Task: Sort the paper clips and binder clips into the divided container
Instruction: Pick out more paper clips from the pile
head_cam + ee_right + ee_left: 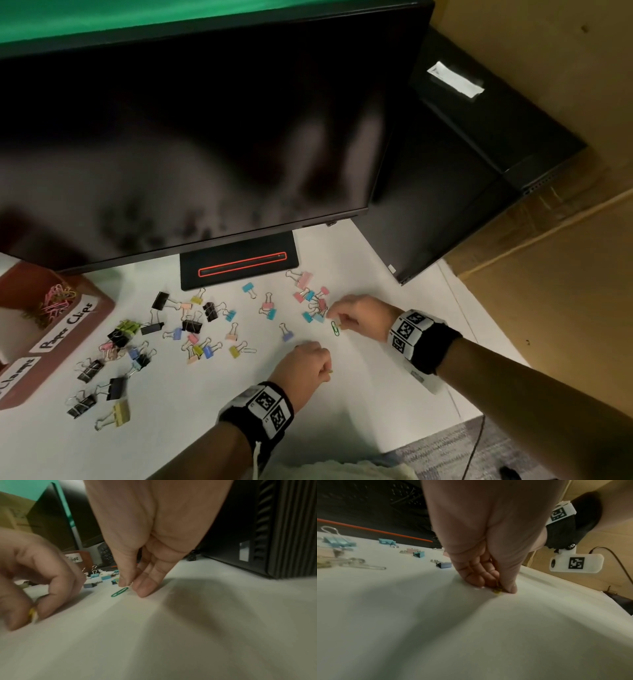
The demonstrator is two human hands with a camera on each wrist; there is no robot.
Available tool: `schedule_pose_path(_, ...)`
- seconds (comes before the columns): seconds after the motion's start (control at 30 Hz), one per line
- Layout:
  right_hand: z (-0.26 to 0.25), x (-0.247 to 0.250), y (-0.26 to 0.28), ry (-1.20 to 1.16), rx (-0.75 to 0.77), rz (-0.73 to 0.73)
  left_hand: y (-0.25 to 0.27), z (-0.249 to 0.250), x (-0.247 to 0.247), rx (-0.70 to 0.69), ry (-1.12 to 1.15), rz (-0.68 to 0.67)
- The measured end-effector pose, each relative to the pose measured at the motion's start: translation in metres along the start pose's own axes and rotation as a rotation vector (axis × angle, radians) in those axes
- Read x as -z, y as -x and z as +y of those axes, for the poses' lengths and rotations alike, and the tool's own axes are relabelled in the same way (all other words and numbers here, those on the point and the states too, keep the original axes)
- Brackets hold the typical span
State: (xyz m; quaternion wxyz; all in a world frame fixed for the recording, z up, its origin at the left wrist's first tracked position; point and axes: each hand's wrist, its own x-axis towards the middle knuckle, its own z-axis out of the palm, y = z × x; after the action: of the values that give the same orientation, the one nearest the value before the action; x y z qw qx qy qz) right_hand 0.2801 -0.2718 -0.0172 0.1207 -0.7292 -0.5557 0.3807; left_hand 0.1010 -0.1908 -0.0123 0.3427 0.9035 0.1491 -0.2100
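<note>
The task is judged to be early on. A heap of paper clips [56,301] is already seen in the container [99,308], in the compartment behind the "Paper Clips" label; the compartment with the other label, only partly readable, is mostly out of view and its contents cannot be told. Dozens of binder clips [191,325] are left scattered over the white table [359,394], from the container across to a cluster by the right hand [359,317]. A green clip [335,329] is lying flat on the table, and the right thumb and forefinger are narrowed down at its end, touching it or about to; whether it is gripped cannot be told. A yellow clip [498,590] is pinched between thumb and curled fingers of the left hand [305,368], low against the table. The loose paper clips appear nearly gathered; binder-clip sorting is judged barely begun.
</note>
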Motion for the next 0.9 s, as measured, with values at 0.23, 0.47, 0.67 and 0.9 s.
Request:
schedule_pose_path(0.23,-0.011,-0.002,-0.007,0.162,0.051,-0.159,0.004,-0.023,0.005,-0.035,0.014,0.084)
schedule_pose_path(0.47,-0.009,-0.007,-0.009,0.122,0.074,-0.102,0.011,-0.035,0.005,0.023,0.091,0.197)
schedule_pose_path(0.67,-0.009,-0.01,-0.009,0.129,0.088,-0.071,0.028,-0.05,0.012,0.105,0.142,0.193)
schedule_pose_path(0.9,-0.012,-0.004,-0.011,0.13,0.048,-0.077,0.046,-0.076,0.021,0.226,0.136,0.23)
